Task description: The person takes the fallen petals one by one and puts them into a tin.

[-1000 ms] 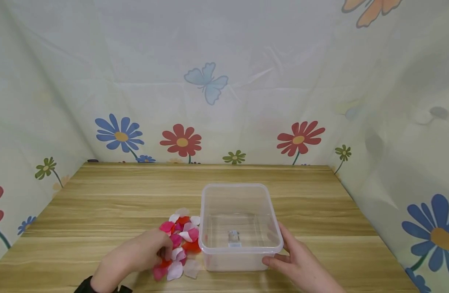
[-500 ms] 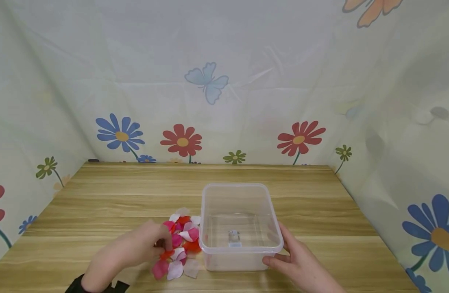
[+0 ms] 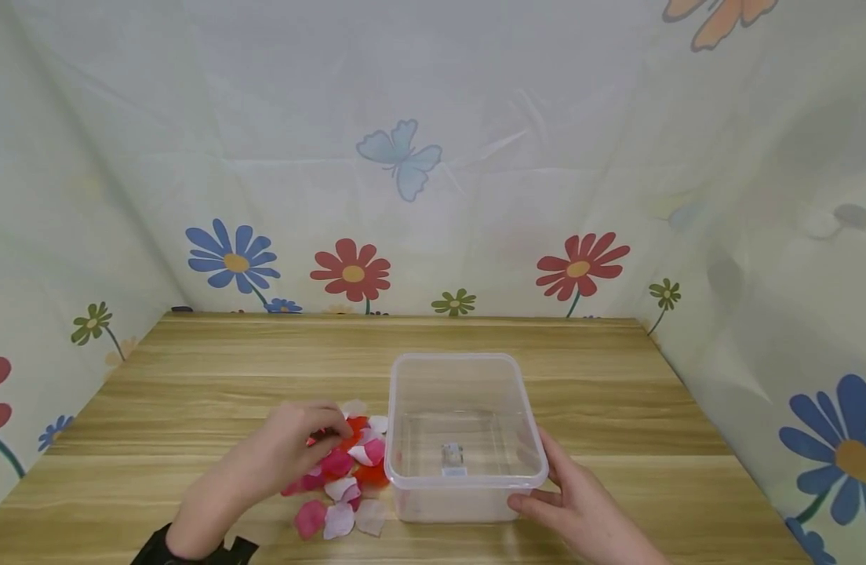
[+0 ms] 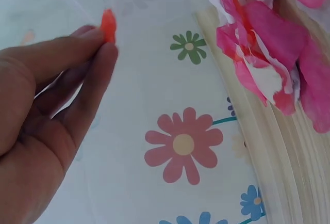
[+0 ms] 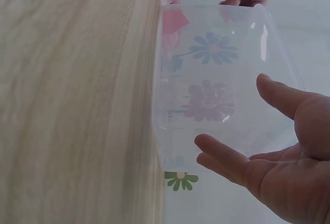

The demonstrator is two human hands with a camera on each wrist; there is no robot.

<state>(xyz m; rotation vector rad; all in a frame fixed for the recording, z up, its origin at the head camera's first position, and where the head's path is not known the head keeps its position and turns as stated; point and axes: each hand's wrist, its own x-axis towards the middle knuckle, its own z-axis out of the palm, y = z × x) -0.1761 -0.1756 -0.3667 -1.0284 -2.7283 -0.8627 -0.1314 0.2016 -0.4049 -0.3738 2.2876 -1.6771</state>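
My left hand (image 3: 281, 451) is over the petal pile, left of a clear plastic box. In the left wrist view its thumb and fingertips pinch a small orange-red petal (image 4: 108, 25). Pink, white and red artificial-looking petals (image 3: 337, 463) lie heaped on the table, partly hidden by this hand. The open-topped box (image 3: 461, 506) stands upright, with a small pale label at its bottom. My right hand (image 3: 581, 506) is at the box's near right corner, thumb toward the front wall and fingers along the right side. Its fingers are fairly straight and spread in the right wrist view.
The wood-grain table (image 3: 602, 392) extends behind and to both sides of the box. A pale curtain (image 3: 475, 196) printed with flowers and butterflies encloses the table's back and sides. The petal pile sits close against the box's left wall.
My left hand has moved up and right over the pile, uncovering petals at the near side. My right hand and the box have stayed in place.
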